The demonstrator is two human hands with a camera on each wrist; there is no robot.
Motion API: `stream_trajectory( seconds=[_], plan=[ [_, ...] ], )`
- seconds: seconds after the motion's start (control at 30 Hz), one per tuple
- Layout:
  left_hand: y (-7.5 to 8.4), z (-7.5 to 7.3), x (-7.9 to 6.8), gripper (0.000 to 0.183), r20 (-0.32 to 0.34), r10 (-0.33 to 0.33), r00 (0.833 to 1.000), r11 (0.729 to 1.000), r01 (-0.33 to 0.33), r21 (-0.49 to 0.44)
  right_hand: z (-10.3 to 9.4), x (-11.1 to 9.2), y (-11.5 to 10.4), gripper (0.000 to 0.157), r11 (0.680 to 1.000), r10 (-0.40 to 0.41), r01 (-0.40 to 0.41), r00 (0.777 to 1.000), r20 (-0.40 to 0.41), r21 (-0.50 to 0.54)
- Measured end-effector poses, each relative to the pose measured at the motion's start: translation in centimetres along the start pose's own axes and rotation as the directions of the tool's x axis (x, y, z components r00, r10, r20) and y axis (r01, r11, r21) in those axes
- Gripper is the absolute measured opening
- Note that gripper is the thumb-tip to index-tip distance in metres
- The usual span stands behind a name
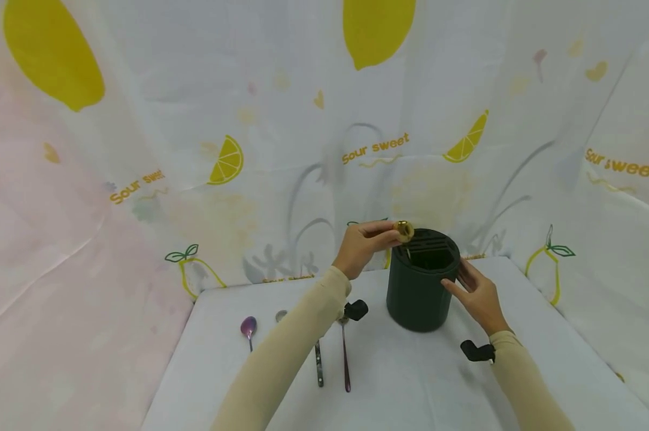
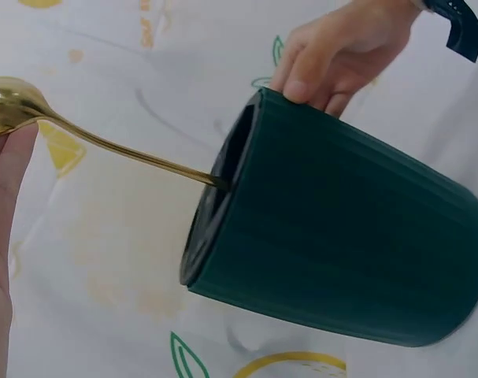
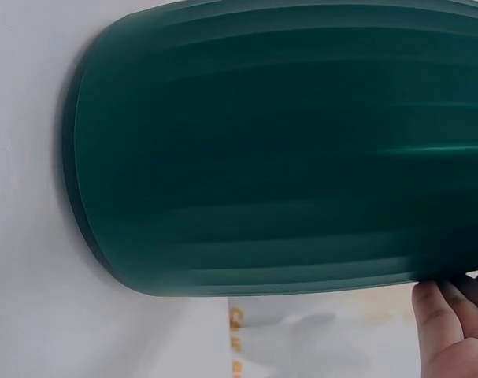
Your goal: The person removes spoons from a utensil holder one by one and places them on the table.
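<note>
In the head view, my left hand (image 1: 364, 242) pinches a gold spoon (image 1: 405, 230) by its bowl. The spoon (image 2: 128, 151) slants handle-first through the top of a dark green utensil holder (image 1: 418, 299), as the left wrist view shows; the handle's end is hidden inside. Slots and a larger opening divide the holder's lid. My right hand (image 1: 481, 299) holds the holder's right side near the rim, thumb towards the front and fingers behind. Ribbed green wall fills most of the right wrist view, with the right fingers (image 3: 439, 315) against its edge.
On the white table (image 1: 389, 383), left of the holder, lie a purple spoon (image 1: 248, 326), a utensil with a dark speckled handle (image 1: 319, 365) and one with a reddish-brown handle (image 1: 346, 371). My left forearm partly covers them. A lemon-print cloth (image 1: 281, 215) hangs behind.
</note>
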State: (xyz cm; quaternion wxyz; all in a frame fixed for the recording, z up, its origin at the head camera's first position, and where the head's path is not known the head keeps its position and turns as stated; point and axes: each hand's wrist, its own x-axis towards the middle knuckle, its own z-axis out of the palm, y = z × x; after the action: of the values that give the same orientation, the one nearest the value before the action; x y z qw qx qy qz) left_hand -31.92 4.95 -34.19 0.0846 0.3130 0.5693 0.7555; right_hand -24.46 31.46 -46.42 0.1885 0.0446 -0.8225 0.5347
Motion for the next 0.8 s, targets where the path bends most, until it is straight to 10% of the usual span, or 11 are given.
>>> stream_trajectory(
  seconds=[0.8],
  plan=[
    [5.2, -1.1, -0.4, 0.027, 0.040, 0.162, 0.986, 0.986, -0.160, -0.034, 0.2, 0.2, 0.5, 0.087, 0.999, 0.023, -0.024, 1.000, -0.010, -0.036]
  ],
)
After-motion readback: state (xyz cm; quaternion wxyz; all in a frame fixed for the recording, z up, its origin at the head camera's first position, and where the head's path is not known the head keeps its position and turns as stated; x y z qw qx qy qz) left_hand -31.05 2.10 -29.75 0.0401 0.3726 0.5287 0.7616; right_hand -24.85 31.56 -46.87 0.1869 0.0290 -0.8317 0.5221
